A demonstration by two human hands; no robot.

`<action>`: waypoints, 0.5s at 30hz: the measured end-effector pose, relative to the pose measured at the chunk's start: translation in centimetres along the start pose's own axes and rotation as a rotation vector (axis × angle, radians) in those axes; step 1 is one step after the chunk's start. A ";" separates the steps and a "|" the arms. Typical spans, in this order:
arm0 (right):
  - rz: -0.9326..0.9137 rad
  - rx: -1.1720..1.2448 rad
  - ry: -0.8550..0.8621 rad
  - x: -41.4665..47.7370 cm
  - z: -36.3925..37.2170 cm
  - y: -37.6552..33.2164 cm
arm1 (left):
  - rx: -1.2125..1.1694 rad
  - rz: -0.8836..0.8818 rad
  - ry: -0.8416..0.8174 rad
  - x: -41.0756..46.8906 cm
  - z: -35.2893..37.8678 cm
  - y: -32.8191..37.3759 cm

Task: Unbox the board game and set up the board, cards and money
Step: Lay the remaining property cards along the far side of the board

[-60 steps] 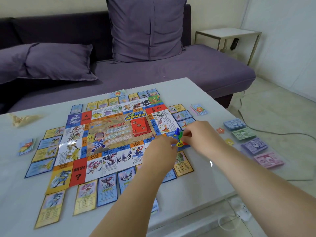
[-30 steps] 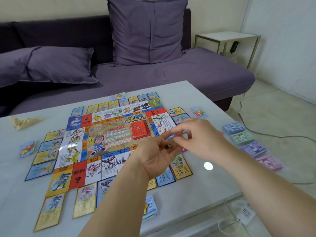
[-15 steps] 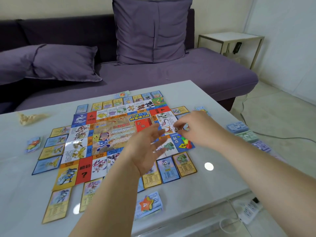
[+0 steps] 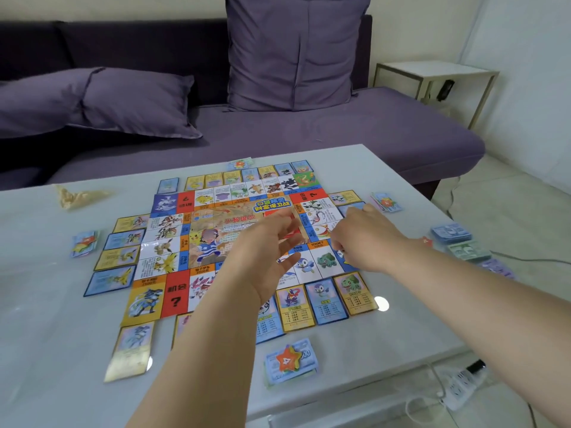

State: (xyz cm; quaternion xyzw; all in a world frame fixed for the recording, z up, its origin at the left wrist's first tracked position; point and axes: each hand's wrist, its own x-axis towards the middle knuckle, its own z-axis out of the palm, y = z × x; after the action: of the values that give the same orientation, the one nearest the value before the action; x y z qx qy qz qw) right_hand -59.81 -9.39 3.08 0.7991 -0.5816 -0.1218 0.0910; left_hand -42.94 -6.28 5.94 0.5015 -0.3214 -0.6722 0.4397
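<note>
Board [image 4: 174, 291] is lying flat mid-table. Property cards [image 4: 323, 299] are ringing it on all four sides. Red card deck [image 4: 269, 213] is sitting at its centre, half hidden behind our left hand [image 4: 268, 257].

Change over the last two seconds: both hands were pinched together on the pawns at the board's near right corner, and now they're coming apart. Left hand is hovering over the board's middle with fingers spread, holding nothing we can see. Right hand [image 4: 366, 239] is curling down over that same corner with fingertips at the board surface. We can't tell whether it's gripping a piece, since the knuckles are covering it, and the pawns are hidden under it. We're reading this as piece placement finishing, so setup is looking nearly done.

Money stacks [image 4: 451, 233] are sitting sorted along the right edge of the table [image 4: 46, 319], well apart from the board. A smaller money pile [image 4: 309, 361] carrying an orange star token [image 4: 288, 359] is lying near the front edge. Crumpled wrapper [image 4: 78, 196] is lying far left, purple sofa [image 4: 370, 134] behind.

Nothing is blocking the hands. The only risk we're flagging is a forearm sweeping the near cards on the pull-back.
</note>
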 end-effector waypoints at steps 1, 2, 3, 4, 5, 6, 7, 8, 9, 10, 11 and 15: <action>0.000 0.011 0.006 -0.1 -0.3 0.0 | 0.000 0.000 0.000 0.0 -0.1 0.1; -0.001 0.028 0.024 -0.3 -0.8 -0.1 | 0.002 0.004 0.005 -0.1 -0.1 0.2; -0.002 0.053 0.045 -0.5 -1.4 -0.1 | 0.008 0.015 0.012 -0.3 -0.2 0.4; -0.007 0.089 0.069 -0.7 -2.2 -0.1 | 0.019 0.033 0.022 -0.4 -0.3 0.5; -0.017 0.129 0.093 -1.0 -3.2 -0.4 | 0.043 0.058 0.035 -0.7 -0.5 0.5; -0.031 0.170 0.116 -1.2 -4.2 -0.7 | 0.081 0.090 0.050 -1.2 -0.7 0.6; -0.050 0.210 0.140 -1.5 -5.3 -1.2 | 0.125 0.126 0.064 -1.7 -1.1 0.7; -0.070 0.253 0.159 -1.7 -6.4 -1.8 | 0.167 0.159 0.074 -2.5 -1.5 0.7; -0.092 0.306 0.180 -2.0 -7.6 -2.7 | 0.206 0.186 0.079 -3.3 -2.1 0.7; -0.110 0.369 0.204 -2.3 -8.8 -3.8 | 0.242 0.214 0.083 -4.3 -2.9 0.6; -0.126 0.433 0.229 -2.5 -10.0 -5.1 | 0.281 0.245 0.089 -5.3 -3.9 0.6; -0.212 0.570 0.303 -3.4 -14.0 -11.6 | 0.405 0.342 0.216 -9.5 -8.9 1.0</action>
State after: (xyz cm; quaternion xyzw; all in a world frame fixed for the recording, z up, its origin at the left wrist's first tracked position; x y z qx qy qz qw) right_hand -46.07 -2.58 13.43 0.8574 -0.4860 0.1570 -0.0641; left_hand -33.11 2.11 7.93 0.5863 -0.4804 -0.4533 0.4690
